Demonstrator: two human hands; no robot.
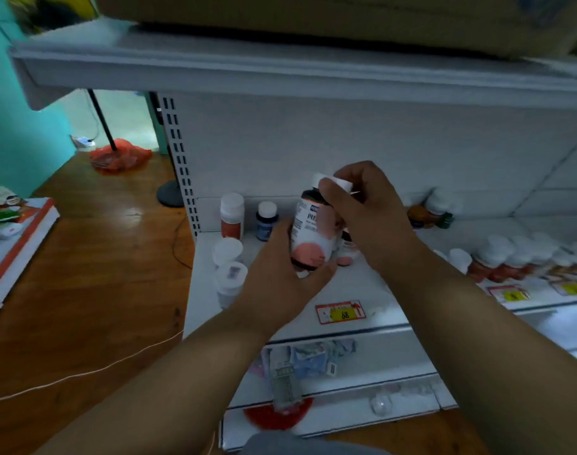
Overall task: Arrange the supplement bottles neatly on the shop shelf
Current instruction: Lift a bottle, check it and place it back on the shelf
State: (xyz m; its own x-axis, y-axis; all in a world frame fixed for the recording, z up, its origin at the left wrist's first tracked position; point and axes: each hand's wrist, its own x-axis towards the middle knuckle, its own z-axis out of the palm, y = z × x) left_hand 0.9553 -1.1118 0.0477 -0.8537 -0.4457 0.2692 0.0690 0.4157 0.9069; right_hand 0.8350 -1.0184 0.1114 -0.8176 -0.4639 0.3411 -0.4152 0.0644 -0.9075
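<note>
A dark supplement bottle (pixel 310 234) with a white and pink label and a white cap is held above the white shelf (pixel 353 290). My left hand (pixel 280 274) grips it from below, fingers curled round its base. My right hand (pixel 362 208) grips its neck and cap from above. On the shelf's left end stand a red-labelled bottle (pixel 232 216), a small blue bottle (pixel 266 221) and two white-capped bottles (pixel 229 264) in front of them. A second pink-labelled bottle (pixel 348 252) peeks out behind my right wrist. A row of several white-capped bottles (pixel 517 257) fills the right side.
An orange bottle (pixel 426 213) lies tilted against the back panel. Price tags (pixel 341 311) sit on the shelf's front edge. The upper shelf (pixel 280 67) with a cardboard box overhangs. Lower shelves hold packets (pixel 307 359). Wooden floor, a red bag (pixel 119 156) and a stand base lie left.
</note>
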